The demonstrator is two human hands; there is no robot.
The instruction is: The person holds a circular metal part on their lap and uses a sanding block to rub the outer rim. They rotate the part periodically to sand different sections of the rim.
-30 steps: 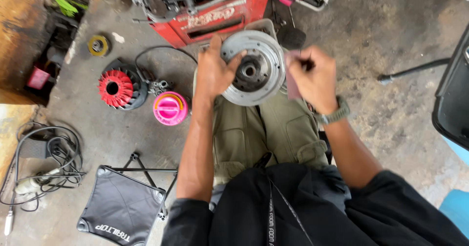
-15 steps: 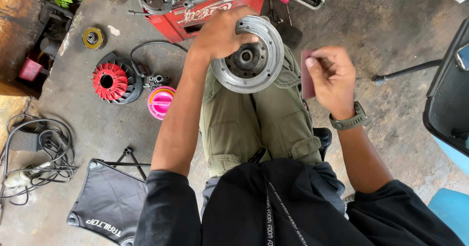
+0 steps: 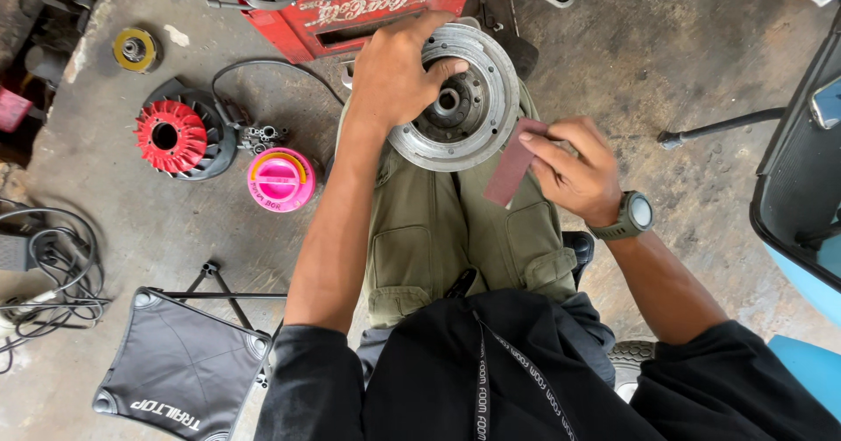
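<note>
The hands are busy: the left hand (image 3: 392, 77) grips the round metal flywheel (image 3: 460, 99) on the lap, the right hand (image 3: 574, 171) pinches reddish sandpaper (image 3: 512, 168) touching its rim, seemingly mid-sanding, which needs firm support.

Black sleeves (image 3: 315, 380), olive trousers (image 3: 438, 231), grey wristwatch (image 3: 632, 216)

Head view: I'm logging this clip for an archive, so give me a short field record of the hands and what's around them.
left hand: grips top of round metal flywheel resting on the lap
right hand: pinches reddish sandpaper strip against the flywheel's rim
wrist: grey watch
floor, left: red finned fan, pink round tub, black folding stool
ahead: red crate
</note>
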